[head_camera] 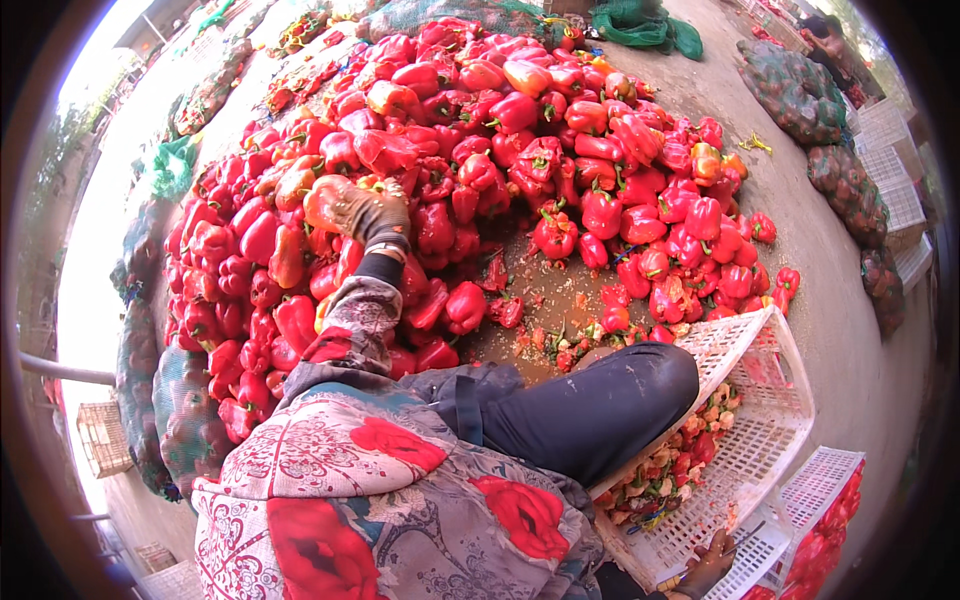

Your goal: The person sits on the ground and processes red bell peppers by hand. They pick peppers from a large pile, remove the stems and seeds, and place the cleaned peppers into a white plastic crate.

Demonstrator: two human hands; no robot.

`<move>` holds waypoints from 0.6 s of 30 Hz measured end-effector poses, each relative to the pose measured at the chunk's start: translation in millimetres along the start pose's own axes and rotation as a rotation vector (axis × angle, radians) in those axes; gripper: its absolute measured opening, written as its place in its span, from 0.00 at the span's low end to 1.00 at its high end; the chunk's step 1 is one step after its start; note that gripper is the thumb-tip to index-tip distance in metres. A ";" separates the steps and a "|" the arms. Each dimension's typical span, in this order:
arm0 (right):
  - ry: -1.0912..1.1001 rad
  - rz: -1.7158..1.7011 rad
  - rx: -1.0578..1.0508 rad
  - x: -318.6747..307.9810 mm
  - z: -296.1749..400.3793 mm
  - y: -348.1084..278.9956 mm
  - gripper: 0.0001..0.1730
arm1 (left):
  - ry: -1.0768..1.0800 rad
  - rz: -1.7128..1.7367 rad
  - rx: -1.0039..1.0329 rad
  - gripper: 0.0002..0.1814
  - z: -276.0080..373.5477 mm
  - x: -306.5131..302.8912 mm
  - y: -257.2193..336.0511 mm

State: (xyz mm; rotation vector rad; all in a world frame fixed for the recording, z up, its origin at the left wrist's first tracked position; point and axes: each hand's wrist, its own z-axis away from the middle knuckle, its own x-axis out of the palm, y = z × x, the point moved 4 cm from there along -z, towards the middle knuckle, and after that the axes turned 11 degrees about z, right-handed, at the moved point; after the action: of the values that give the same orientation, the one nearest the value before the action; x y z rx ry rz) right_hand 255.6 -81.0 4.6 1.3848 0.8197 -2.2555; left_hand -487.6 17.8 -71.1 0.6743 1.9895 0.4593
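My left hand (377,214), in a soiled glove, grips an orange-red bell pepper (324,201) on the left side of a large heap of red bell peppers (514,112). Seeds cling to the glove. At the lower right, my right hand (709,566) is closed around a thin-bladed knife (748,534) with a yellowish handle. It is beside a tilted white plastic crate (791,427), which holds pepper cores and red scraps (697,450). My bent leg (585,420) rests against this crate.
Another white crate (821,476) with red peppers stands at the lower right. Filled mesh sacks line the left (187,405) and right (799,94). Seeds and scraps litter the wet floor (555,300). A person (829,49) is at the far right.
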 end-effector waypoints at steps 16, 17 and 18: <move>-0.029 -0.334 -0.297 45.2 4.2 -68.3 0.24 | -0.315 1.336 -0.607 0.25 -67.5 63.4 -110.2; -0.058 -0.407 -0.342 41.7 15.1 -71.7 0.25 | -0.391 1.199 -0.366 0.20 -37.4 22.2 -38.6; -0.105 -0.477 -0.408 35.8 25.7 -81.8 0.26 | -0.583 1.283 -0.239 0.22 -16.9 1.5 0.4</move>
State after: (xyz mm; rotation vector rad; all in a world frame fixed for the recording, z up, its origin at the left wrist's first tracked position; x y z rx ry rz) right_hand 174.5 -35.5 4.8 0.9460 1.6024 -2.2756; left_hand -502.9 18.4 -63.8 1.6600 0.7380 1.0584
